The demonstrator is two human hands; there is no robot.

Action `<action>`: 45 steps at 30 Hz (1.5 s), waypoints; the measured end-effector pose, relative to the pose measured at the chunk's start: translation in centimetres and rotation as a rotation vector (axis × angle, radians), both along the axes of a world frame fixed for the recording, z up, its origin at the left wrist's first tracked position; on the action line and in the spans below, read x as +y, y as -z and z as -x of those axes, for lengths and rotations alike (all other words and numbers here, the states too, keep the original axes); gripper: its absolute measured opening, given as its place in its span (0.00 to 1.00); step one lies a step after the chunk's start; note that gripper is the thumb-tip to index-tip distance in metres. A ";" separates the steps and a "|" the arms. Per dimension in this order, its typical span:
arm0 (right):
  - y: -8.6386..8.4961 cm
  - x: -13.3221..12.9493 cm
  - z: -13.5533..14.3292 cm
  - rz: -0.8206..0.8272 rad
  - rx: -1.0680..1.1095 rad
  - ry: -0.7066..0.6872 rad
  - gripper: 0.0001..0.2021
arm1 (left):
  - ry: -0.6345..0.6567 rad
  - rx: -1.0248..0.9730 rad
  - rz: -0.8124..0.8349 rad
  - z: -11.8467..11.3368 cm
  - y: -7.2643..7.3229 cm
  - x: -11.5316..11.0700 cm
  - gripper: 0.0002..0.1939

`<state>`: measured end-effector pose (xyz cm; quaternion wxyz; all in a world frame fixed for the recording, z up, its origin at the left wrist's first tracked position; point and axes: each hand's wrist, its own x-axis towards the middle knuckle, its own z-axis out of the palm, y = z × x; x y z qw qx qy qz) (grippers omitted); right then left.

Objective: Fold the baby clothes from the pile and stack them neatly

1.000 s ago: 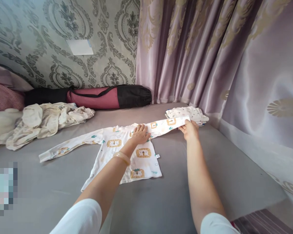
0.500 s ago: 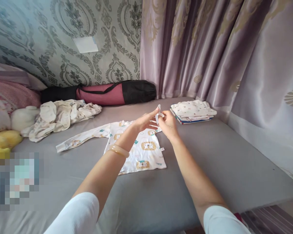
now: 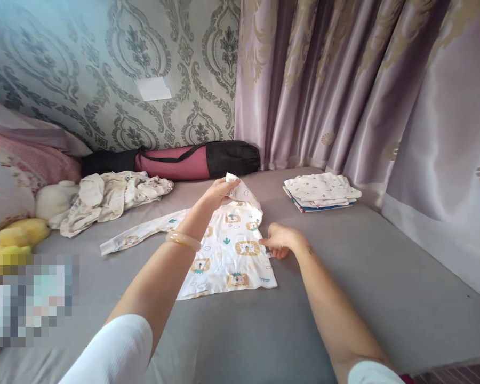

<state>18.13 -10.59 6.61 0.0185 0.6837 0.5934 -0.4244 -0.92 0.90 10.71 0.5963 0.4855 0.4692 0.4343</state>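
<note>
The shirt [image 3: 224, 255] lies on the bed [image 3: 260, 341], hem [image 3: 228, 291] near. The left hand [image 3: 221, 192] pinches 1 sleeve [image 3: 245, 194] above its far end; the right hand [image 3: 282, 240] is curled at its right side, grip unclear.

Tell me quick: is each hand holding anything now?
Left hand: closed, holding a sleeve of the lion-print shirt.
Right hand: curled at the shirt's side edge; grip can't be told.

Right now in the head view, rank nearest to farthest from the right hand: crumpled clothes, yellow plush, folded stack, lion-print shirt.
1. Lion-print shirt: left of the right hand.
2. Folded stack: ahead, slightly right.
3. Crumpled clothes: ahead, well left.
4. Yellow plush: farthest left.
</note>
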 end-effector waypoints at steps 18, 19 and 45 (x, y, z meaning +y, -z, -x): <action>-0.9 -1.0 1.8 -0.005 -0.020 -0.215 0.03 | -0.109 -0.236 -0.031 6.2 -1.0 -0.1 0.11; -1.5 -1.3 2.1 -0.020 -0.025 -0.216 0.04 | -0.129 -0.255 -0.027 6.8 -0.8 -0.2 0.10; -1.2 -2.8 8.6 -0.396 -0.159 -0.378 0.15 | -0.548 -0.213 0.181 13.7 7.9 -6.2 0.12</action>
